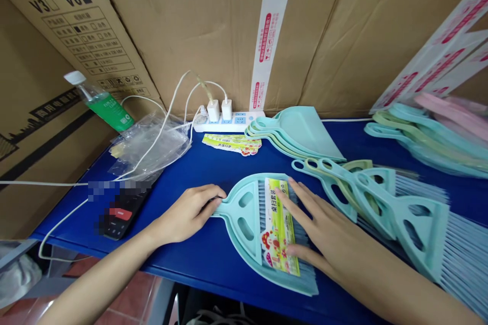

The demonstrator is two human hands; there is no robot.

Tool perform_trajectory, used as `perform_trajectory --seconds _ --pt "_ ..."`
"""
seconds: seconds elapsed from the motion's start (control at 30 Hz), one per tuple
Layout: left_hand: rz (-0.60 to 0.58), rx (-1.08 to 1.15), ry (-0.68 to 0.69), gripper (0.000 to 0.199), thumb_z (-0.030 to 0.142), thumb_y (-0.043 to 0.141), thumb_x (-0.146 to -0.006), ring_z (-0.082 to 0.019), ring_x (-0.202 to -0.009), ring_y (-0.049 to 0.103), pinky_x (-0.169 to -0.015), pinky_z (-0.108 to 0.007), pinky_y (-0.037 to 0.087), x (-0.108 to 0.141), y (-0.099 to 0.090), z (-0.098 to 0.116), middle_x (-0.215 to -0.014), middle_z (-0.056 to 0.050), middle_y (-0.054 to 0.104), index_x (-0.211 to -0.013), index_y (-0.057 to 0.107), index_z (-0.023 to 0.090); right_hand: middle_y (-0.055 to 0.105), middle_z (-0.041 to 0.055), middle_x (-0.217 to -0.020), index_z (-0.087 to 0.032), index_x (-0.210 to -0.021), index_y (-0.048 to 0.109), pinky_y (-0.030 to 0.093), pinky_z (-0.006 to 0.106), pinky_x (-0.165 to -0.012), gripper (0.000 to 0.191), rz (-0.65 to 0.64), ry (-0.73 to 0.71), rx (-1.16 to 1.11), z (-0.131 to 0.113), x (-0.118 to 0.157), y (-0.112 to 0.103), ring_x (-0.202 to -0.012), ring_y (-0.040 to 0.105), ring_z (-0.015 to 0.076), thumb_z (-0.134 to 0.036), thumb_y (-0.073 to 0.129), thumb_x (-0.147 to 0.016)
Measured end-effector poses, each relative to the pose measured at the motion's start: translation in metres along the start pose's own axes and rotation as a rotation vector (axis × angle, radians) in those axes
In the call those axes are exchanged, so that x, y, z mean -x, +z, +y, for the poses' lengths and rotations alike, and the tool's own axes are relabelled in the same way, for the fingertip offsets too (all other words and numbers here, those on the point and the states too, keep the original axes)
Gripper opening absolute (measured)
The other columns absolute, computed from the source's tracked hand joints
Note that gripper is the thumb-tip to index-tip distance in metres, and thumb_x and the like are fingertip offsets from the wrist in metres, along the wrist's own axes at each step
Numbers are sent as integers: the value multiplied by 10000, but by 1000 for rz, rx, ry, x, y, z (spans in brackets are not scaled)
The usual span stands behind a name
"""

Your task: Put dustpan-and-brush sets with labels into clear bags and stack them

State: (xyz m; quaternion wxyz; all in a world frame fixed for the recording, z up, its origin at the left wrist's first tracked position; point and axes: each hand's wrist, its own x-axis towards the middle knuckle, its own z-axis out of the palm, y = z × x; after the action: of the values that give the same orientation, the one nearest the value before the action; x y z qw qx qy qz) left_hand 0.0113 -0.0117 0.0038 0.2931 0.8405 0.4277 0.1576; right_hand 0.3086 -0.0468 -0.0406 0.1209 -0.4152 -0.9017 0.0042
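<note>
A light teal dustpan (236,259) lies on the blue table with a matching hand brush (249,198) nested in it. Across the brush's grey-blue bristles sits a yellow-green printed label card (282,228) with cartoon mushrooms. My left hand (190,213) is closed round the handles of the brush and dustpan, which point left. My right hand (320,228) has its fingers spread, with the fingertips resting on the right edge of the card and the bristles.
Behind lie stacked dustpans (305,129), more label cards (232,143) and a white power strip (236,121) with chargers. Several brushes (415,213) overlap at right, near bagged sets (438,132). At left are a bottle (109,109), clear bags (152,139), a phone (124,213) and loose cables.
</note>
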Motion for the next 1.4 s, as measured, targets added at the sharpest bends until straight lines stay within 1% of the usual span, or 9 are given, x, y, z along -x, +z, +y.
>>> perform_trajectory --seconds 0.23,0.57,0.7,0.9,1.0,1.1,1.17,1.3,1.4 --pt "15 72 -44 185 270 405 -982 -113 -647 525 -641 -228 403 -3 2 2 -765 30 589 -903 559 207 325 188 -1583 -231 -1591 152 528 494 -985 761 -41 -12 -18 -1 2 1 -1408 368 368 -539 452 -963" --pt "52 102 -68 133 262 382 -968 -101 -615 446 -605 -228 359 -5 5 0 -747 49 501 -880 469 215 442 173 -1526 -184 -1545 335 544 526 -944 672 69 -61 100 1 -3 -3 -1402 374 403 -561 340 -988" --pt "46 116 -63 140 270 372 -975 -106 -629 452 -614 -234 369 -6 6 2 -763 41 501 -880 460 216 440 179 -1526 -164 -1485 447 520 533 -984 636 83 -136 95 -3 -10 -7 -1422 338 402 -544 421 -975" --pt "70 175 7 164 296 395 -986 -141 -758 553 -696 -264 440 -8 7 0 -895 -21 600 -856 453 215 429 167 -1535 -179 -1428 520 438 577 -1071 660 -50 -200 -84 -20 -19 -22 -1463 235 395 -525 631 -877" --pt "198 33 42 201 309 405 -986 -174 -838 581 -778 -307 467 -11 2 -8 -910 -39 619 -813 451 217 452 172 -1520 -170 -1342 599 428 582 -1080 617 -110 -187 -187 -28 -23 -28 -1462 235 396 -517 683 -839" --pt "340 -280 -32 200 285 421 -978 -211 -915 590 -882 -383 469 -13 -7 -19 -954 -61 639 -804 485 211 427 183 -1535 -158 -1218 665 412 589 -1089 540 -173 -154 -245 -34 -25 -32 -1466 217 399 -540 674 -837" --pt "391 -479 -115 170 257 432 -970 -255 -1027 590 -908 -426 477 -13 -12 -26 -1100 -109 646 -867 555 201 392 196 -1552 -146 -1160 676 396 610 -1092 532 -221 -145 -248 -37 -27 -34 -1468 194 412 -571 653 -840" --pt "387 -736 -271 261 270 442 -968 -354 -1339 447 -986 -519 467 -14 -16 -36 -1433 -164 511 -1134 631 204 333 211 -1578 -122 -1123 668 355 643 -1104 501 -271 -147 -243 -45 -27 -35 -1470 158 432 -549 638 -862" --pt "329 -807 -373 355 315 453 -971 -372 -1387 414 -1027 -553 450 -15 -15 -42 -1501 -178 454 -1264 602 183 337 237 -1567 -89 -1121 661 332 675 -1101 422 -260 -156 -224 -50 -25 -32 -1463 157 449 -444 632 -894"
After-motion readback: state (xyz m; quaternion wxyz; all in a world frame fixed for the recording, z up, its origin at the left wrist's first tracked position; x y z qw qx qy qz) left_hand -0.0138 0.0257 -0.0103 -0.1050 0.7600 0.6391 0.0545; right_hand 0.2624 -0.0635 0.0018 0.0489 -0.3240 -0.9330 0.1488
